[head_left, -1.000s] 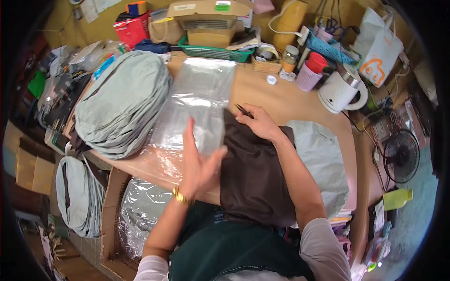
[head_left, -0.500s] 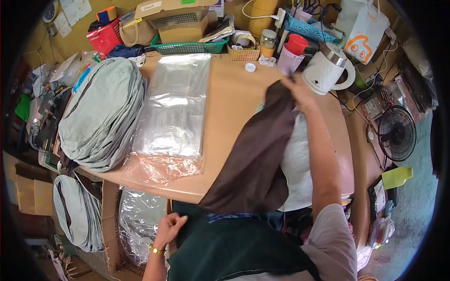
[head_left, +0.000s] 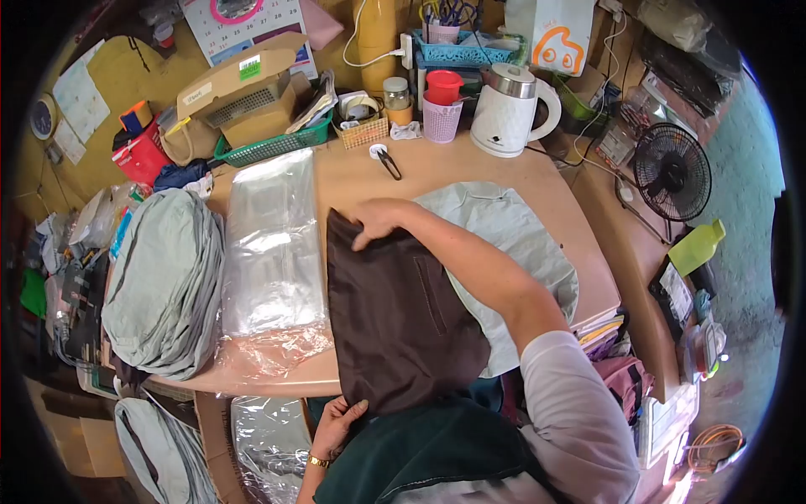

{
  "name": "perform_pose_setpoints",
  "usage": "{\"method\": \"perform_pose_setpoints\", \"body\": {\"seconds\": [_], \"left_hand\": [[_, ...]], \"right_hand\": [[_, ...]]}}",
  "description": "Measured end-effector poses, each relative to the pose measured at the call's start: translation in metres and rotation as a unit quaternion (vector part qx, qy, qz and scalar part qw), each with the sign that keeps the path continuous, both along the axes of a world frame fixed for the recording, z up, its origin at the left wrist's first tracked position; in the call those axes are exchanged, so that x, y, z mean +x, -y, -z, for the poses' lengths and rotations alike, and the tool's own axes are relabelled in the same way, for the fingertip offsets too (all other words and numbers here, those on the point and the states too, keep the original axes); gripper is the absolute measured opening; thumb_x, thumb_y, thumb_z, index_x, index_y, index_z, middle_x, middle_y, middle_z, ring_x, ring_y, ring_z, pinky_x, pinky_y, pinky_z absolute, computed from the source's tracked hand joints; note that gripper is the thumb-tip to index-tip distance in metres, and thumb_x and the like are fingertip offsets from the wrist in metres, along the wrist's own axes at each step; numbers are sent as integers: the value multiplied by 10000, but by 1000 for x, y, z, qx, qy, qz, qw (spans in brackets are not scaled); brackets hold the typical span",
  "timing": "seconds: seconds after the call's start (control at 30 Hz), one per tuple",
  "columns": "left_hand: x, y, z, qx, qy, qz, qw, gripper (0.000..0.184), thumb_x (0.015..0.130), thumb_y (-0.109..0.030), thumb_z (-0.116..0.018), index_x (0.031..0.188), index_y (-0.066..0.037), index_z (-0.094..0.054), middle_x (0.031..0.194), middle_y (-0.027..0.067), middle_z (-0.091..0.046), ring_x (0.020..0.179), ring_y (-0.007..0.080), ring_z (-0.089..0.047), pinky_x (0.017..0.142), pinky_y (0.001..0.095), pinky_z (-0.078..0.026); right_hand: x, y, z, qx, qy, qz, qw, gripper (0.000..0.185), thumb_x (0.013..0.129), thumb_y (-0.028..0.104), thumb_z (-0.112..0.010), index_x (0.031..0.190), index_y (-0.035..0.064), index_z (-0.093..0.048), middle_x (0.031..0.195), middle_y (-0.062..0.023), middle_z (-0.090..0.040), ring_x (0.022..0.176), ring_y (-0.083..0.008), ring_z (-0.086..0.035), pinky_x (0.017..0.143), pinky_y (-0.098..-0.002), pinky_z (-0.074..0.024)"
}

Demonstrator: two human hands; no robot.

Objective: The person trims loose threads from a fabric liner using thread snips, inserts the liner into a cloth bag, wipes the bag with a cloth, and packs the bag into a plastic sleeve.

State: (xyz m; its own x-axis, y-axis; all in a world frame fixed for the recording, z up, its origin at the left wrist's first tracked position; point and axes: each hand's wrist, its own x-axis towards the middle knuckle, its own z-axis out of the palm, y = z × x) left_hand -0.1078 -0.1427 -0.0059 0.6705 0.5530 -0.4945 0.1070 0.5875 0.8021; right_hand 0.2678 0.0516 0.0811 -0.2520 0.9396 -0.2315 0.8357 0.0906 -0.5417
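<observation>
Brown cloth [head_left: 399,336] lay spread on the table [head_left: 357,181], front centre, its lower end reaching past the front edge to the dark green apron [head_left: 428,449]. A narrow slit-like line ran lengthwise on its upper face, right of the middle.

Left hand [head_left: 334,427]: at the cloth's lower left corner, just beyond the front edge of the table; thumb and curled fingers closed on the fabric.

Right hand [head_left: 378,220]: bent over the cloth's upper left part, fingers apart on the surface; could not tell whether a fold was pinched. The forearm crossed above the cloth's upper right side and the pale cloth [head_left: 525,244].

Edges: the brown cloth's left side ran just beside the stack of clear plastic sheets [head_left: 273,260]; contact could not be settled. Its right side overlapped the pale cloth, which lay near the table's right edge with a band of tabletop between. Left of the plastic, the grey-green cloth pile [head_left: 164,286] stood close, taking up the table's left end.

Room: the widest stretch of bare tabletop lay beyond the right hand, back toward the kettle [head_left: 504,118] and pink cup [head_left: 442,118]. Within it, black snippers [head_left: 389,163] rested beside a small white disc [head_left: 378,151], well short of the kettle.
</observation>
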Motion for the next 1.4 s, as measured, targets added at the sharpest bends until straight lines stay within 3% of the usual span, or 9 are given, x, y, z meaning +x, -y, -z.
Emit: {"method": "perform_pose_setpoints", "body": {"seconds": [0.13, 0.33, 0.47, 0.53, 0.6, 0.63, 0.83, 1.03, 1.4], "left_hand": [[-23, -8, -32, -58, 152, -97, 982, 516, 801, -20, -700, 1291, 10, -542, 1074, 61, -684, 902, 118, -637, 791, 251, -511], [-3, -69, -218, 366, 226, -122, 894, 516, 767, -111, -683, 1236, 10, -504, 1128, 127, -660, 994, 229, -648, 905, 380, -472], [8, -96, -278, 512, 344, 270, 739, 396, 795, -200, -666, 1115, 13, -572, 1108, 160, -672, 1057, 287, -643, 1005, 450, -405], [42, -99, -282, 330, 306, 729, 515, 361, 809, -245, -658, 1055, 15, -606, 1097, 177, -678, 1089, 316, -640, 1055, 485, -372], [47, -71, -247, 492, 221, 546, 642, 302, 820, -261, -677, 978, -8, -629, 1059, 190, -685, 1079, 302, -652, 1098, 523, -318], [46, -54, -223, 649, 188, 109, 730, 256, 823, -254, -701, 932, -31, -635, 1026, 195, -690, 1053, 273, -666, 1116, 543, -281], [62, -18, -69, 614, -78, 289, 730, 239, 853, -236, -726, 1007, -90, -616, 848, 58, -670, 860, 260, -655, 1089, 504, -327], [79, 2, -53, 729, -132, 252, 623, 391, 805, -211, -743, 1159, -130, -599, 837, 11, -602, 824, 223, -596, 943, 406, -412], [129, -13, -36, 657, -95, 67, 745, 132, 820, -73, -699, 874, -41, -583, 880, 132, -588, 819, 341, -604, 709, 420, -485]], "right_hand": [[22, -12, -55, 125, -40, -42, 990, 461, 796, 275, -698, 1177, 27, -621, 1084, -123, -669, 990, -224, -623, 855, -351, -482], [30, 52, -255, 445, -321, 37, 836, 292, 866, 233, -659, 1073, 27, -644, 986, -75, -678, 862, -181, -629, 762, -347, -512], [74, 87, -258, 508, -334, 70, 791, 227, 886, 184, -620, 1051, 30, -641, 971, -76, -663, 851, -179, -623, 753, -343, -512], [104, 99, -220, 499, -329, 86, 797, 197, 896, 160, -601, 1040, 32, -639, 964, -76, -656, 845, -179, -620, 749, -341, -513], [131, 109, -162, 463, -331, 98, 816, 170, 906, 136, -582, 1030, 33, -638, 956, -77, -649, 839, -178, -616, 745, -338, -513], [142, 114, -124, 436, -335, 109, 828, 158, 911, 123, -572, 1024, 34, -637, 953, -77, -645, 837, -178, -615, 743, -337, -513], [140, 190, 61, 172, -225, 323, 903, 161, 836, 104, -676, 957, 30, -600, 839, -35, -628, 813, -158, -603, 708, -321, -486], [67, 261, 13, 210, -133, 239, 939, 305, 683, 18, -752, 964, 4, -633, 1116, -112, -616, 1048, -229, -598, 870, -336, -472], [-7, 292, 22, 218, -84, 281, 931, 227, 736, -11, -674, 952, 43, -627, 1087, -141, -583, 988, -360, -582, 804, -408, -492]]}}
